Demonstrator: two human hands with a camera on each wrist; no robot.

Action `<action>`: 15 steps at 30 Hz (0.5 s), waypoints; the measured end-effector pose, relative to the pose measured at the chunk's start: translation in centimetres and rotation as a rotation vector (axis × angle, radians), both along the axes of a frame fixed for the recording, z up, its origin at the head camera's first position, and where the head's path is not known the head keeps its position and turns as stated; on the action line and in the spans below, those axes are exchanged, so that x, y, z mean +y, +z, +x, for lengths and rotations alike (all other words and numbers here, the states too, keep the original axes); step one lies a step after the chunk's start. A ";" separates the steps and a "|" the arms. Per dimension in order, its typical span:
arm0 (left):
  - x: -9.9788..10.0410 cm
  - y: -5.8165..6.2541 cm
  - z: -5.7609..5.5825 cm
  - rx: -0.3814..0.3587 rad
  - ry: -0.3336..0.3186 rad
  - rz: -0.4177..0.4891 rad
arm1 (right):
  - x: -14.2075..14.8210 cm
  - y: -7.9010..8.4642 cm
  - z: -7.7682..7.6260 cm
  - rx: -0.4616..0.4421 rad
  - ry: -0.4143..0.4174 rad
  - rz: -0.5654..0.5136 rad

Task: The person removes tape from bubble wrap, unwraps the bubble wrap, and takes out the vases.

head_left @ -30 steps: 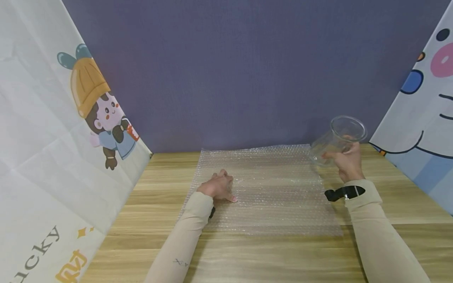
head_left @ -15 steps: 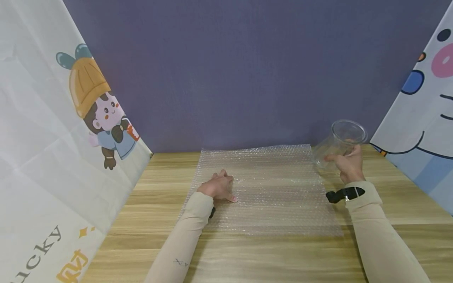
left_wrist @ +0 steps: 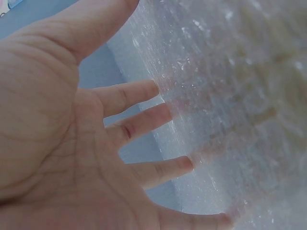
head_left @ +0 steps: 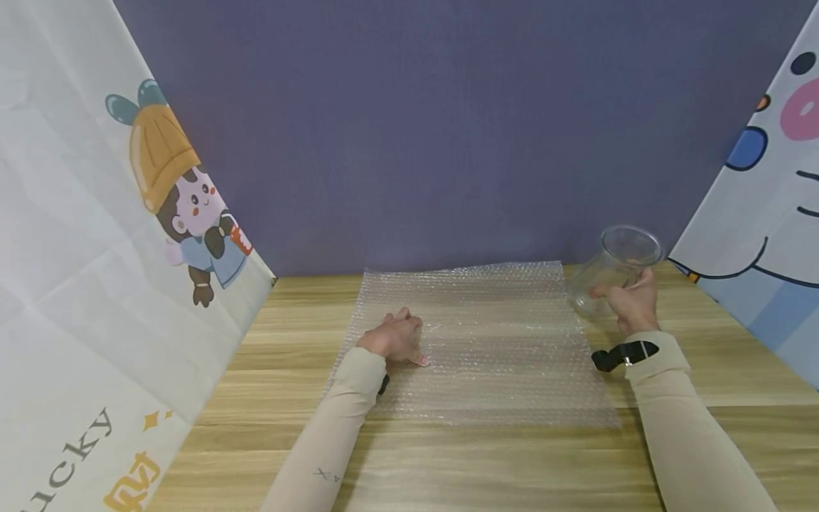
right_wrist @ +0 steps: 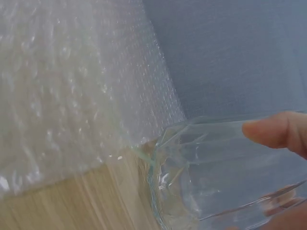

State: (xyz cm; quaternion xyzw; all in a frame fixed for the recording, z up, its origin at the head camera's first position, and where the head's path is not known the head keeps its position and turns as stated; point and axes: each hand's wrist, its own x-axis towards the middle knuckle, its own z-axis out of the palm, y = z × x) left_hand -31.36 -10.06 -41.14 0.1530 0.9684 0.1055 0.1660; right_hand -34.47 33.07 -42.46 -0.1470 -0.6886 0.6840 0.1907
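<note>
A sheet of bubble wrap [head_left: 493,348] lies spread flat on the wooden table. On its left part rests my left hand [head_left: 393,337]; in the left wrist view the spread, nearly straight fingers [left_wrist: 144,123] touch the sheet with their tips. My right hand [head_left: 632,302] grips a tall, clear glass vase [head_left: 591,274] at the sheet's far right corner. The vase tilts, with its round mouth up to the right and its base down to the left. In the right wrist view its thick, faceted base [right_wrist: 180,182] is by the sheet's edge; whether they touch I cannot tell.
Behind the wooden table [head_left: 486,469] stands a plain blue-purple panel [head_left: 435,135]. White printed sheets with cartoon figures close off the left side [head_left: 70,235] and the right side [head_left: 716,220]. A black strap [head_left: 630,352] circles the right wrist.
My right hand has lowered the glass vase slightly toward the table, and its base has shifted a little to the right. The left hand and the bubble wrap have stayed put.
</note>
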 end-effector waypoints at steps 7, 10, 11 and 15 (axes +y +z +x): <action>0.1 0.2 0.2 0.003 0.004 -0.003 | 0.3 -0.1 0.0 -0.032 -0.012 0.064; 0.1 0.2 0.2 0.008 0.003 -0.007 | 0.5 -0.3 0.0 -0.038 -0.009 0.057; 0.1 0.2 0.2 0.008 0.004 -0.008 | 0.6 -0.3 0.0 -0.040 -0.007 0.055; 0.1 0.1 0.2 0.008 0.005 -0.012 | 0.8 -0.5 0.0 -0.042 -0.006 0.046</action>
